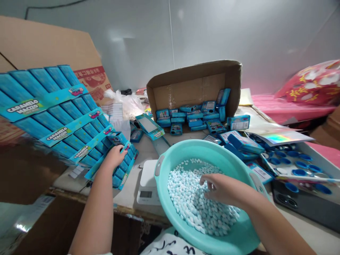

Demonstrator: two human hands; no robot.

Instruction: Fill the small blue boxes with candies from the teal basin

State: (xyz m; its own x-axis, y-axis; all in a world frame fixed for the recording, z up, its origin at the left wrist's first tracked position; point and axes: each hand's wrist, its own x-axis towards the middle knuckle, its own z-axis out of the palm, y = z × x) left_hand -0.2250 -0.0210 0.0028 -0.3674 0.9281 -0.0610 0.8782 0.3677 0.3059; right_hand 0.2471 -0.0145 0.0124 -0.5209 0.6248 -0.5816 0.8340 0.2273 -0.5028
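Observation:
My left hand (115,157) is closed on a small blue candy box (117,137), at the lower display tray (123,179) filled with similar boxes. Part of that box and some fingers are hidden. My right hand (216,187) is inside a turquoise basin (183,152), just over a heap of small white and pale-blue candies (191,202). Its fingers are bent and apart, with no candy visible between them. A white digital scale (148,177) sits left of the basin, partly under its rim.
Stacked display trays (61,109) of blue boxes lean at left. Behind the basin, a cardboard carton (186,88) on its side holds several blue boxes. An unfilled display tray (150,125) lies nearby. A dark phone (305,205) and a tray of blue caps (294,159) are at right.

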